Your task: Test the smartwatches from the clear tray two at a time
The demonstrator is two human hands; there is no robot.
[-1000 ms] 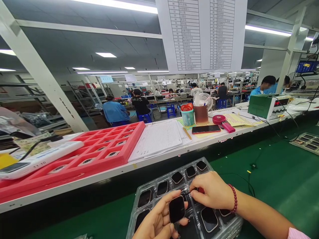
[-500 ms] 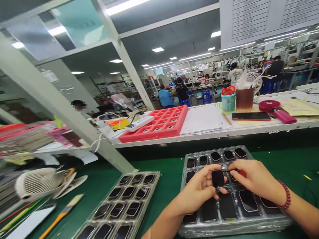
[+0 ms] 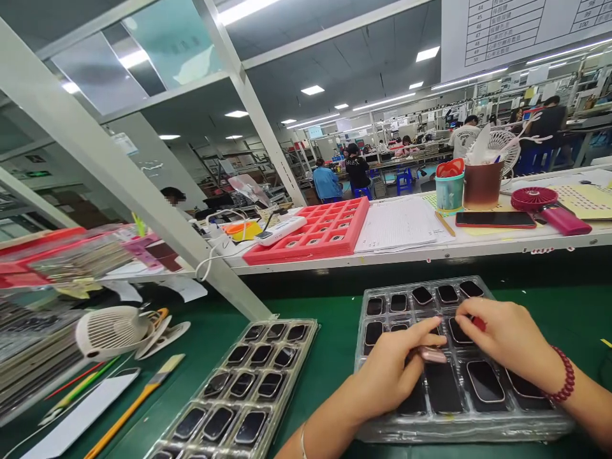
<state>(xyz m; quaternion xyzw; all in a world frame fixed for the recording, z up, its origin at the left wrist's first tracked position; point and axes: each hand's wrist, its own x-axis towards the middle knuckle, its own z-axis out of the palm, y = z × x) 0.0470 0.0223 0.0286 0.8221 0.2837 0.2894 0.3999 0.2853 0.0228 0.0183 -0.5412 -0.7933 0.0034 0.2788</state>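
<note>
Head view, A: "The left hand point(image 3: 387, 371) is pinching a rose-gold rounded-rectangular watch case point(image 3: 433, 355) in its fingertips, just above a clear plastic blister tray point(image 3: 368, 428)."

B: "And the right hand point(image 3: 507, 341)?"

A: "It's bunching its fingers around a small red object point(image 3: 479, 324), mostly hidden, while the tray's pockets are keeping the dark-faced watch cases point(image 3: 485, 381) apart."

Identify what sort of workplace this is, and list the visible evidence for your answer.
Most likely an electronics assembly factory, perhaps for smartwatches: a clear plastic tray holds rows of watch-like units, a green mat covers the bench, and rows of workstations stretch behind.
</note>
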